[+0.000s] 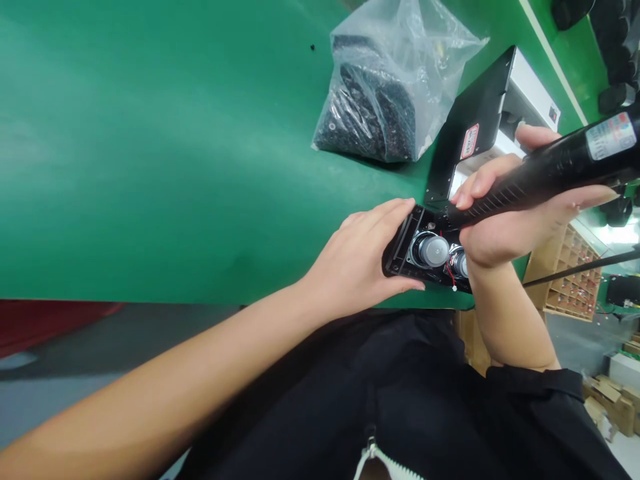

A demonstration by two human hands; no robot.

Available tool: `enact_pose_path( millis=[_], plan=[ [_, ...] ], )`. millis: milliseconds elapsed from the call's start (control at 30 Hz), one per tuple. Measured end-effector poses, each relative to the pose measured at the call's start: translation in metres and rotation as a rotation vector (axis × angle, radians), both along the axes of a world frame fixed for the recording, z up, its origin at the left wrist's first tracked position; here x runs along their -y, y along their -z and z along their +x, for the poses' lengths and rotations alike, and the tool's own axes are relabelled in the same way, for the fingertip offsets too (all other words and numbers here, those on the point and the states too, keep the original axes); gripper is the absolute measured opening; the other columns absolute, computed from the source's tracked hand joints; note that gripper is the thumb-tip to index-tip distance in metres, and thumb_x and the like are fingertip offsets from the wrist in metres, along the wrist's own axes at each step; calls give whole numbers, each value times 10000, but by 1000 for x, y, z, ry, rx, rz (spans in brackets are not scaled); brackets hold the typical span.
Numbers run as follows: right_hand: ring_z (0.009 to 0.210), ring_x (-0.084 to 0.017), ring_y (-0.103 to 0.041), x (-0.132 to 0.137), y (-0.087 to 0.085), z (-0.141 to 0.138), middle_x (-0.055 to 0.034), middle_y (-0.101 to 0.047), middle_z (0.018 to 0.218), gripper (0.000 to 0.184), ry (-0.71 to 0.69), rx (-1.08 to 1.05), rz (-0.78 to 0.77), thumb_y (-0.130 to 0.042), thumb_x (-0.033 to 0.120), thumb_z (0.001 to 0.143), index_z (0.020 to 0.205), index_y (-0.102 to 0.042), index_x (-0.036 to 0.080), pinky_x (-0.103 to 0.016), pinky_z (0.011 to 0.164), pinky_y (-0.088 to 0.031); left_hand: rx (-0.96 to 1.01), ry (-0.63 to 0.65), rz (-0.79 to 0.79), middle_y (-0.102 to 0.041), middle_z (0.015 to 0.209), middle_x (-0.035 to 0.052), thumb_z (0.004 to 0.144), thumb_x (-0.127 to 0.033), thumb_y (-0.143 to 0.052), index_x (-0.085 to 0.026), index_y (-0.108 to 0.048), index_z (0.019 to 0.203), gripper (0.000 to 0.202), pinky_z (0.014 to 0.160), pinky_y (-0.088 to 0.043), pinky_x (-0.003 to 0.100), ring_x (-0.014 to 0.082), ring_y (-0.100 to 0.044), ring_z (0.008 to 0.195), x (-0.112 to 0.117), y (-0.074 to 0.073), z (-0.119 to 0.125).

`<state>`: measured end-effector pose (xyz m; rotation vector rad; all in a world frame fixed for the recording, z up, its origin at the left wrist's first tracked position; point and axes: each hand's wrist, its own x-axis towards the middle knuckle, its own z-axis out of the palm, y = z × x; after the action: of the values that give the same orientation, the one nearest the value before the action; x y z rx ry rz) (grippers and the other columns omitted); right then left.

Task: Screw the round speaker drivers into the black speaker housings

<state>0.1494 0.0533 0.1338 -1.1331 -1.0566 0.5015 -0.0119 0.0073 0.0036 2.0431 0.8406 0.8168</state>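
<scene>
Bracing the 2-driver speaker housing (pixel 401 252) on the table (pixel 175 167), the left hand (pixel 360 260) clasps its left end; above it, the right hand (pixel 525 223) encircles an electric screwdriver (pixel 543 168), best kept square and clear of the red wire (pixel 449 268); beyond it, a plastic bag (pixel 387 93).

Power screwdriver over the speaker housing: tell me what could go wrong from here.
The power screwdriver might slip, perhaps marring the speaker housing or the speaker beside it. The left hand grips the housing's end close by, so a slip could hurt its fingers. The apparently loose red wire with its white connector might get snagged or pinched.
</scene>
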Motion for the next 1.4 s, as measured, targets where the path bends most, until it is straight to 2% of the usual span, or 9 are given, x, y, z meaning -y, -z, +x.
enact_pose_path(
  millis=[400,500,700,867,1000,1133,1200,1267,1400],
  plan=[
    [385,-147,-512,1,-1,-6,72,-607,567,578,-39,-6,18,-454,754,1096,1179,-787,288,-313,441,-311,-12,-14,-4,-577,1868,289,860,-749,-1067,-169,-358,1879,1370,1390,-560,624,493,-572,1751,-1,-1,4],
    [321,-147,-449,-3,-3,3,85,-564,508,632,-59,-51,45,-420,826,1060,1063,-762,294,-298,375,-249,-19,-5,-26,-574,1876,274,852,-738,-1075,-202,-344,1891,1379,1396,-553,641,497,-570,1752,-1,-1,4],
    [361,-171,-511,1,-3,24,75,-617,550,670,-139,72,46,-652,998,906,994,-751,341,-338,381,-427,26,-1,-12,-585,1869,266,887,-720,-1056,-222,-338,1904,1341,1386,-564,640,500,-571,1749,1,0,2],
    [373,-176,-483,5,-4,5,84,-577,547,739,-78,8,-45,-529,1035,954,1131,-734,347,-345,394,-364,48,3,12,-590,1864,269,915,-706,-1039,-213,-324,1910,1320,1386,-562,628,489,-574,1749,2,-1,-1],
    [402,-174,-525,16,-21,-4,64,-641,572,657,-28,-75,-14,-430,864,1103,1166,-784,314,-326,465,-453,12,22,-11,-580,1869,276,920,-714,-1031,-210,-336,1902,1305,1405,-539,645,488,-561,1760,1,-3,-1],
    [472,-172,-591,36,-51,13,21,-645,644,829,-130,-18,1,-284,889,1128,1172,-915,353,-342,539,-563,20,8,-29,-571,1875,271,884,-692,-1064,-212,-331,1915,1353,1416,-530,659,499,-551,1760,2,-3,0],
    [496,-176,-605,46,-66,27,22,-625,650,747,-187,0,-67,-421,912,1100,1178,-951,392,-359,564,-593,46,3,-41,-555,1886,271,877,-730,-1053,-220,-317,1931,1383,1420,-527,675,507,-543,1758,4,-3,-1],
    [516,-191,-615,54,-78,41,31,-631,644,552,-204,26,-158,-663,887,1025,1156,-964,443,-382,583,-615,96,-11,-42,-558,1883,256,948,-735,-988,-243,-383,1916,1242,1413,-541,675,490,-572,1732,3,-8,-6],
    [491,-207,-599,66,-88,57,50,-663,610,390,-180,50,-175,-834,820,943,1136,-959,505,-392,550,-598,46,-70,47,-647,1826,111,1173,-448,-733,-354,-838,1508,363,1411,-534,687,417,-624,1689,-10,-36,-17]
  ],
)
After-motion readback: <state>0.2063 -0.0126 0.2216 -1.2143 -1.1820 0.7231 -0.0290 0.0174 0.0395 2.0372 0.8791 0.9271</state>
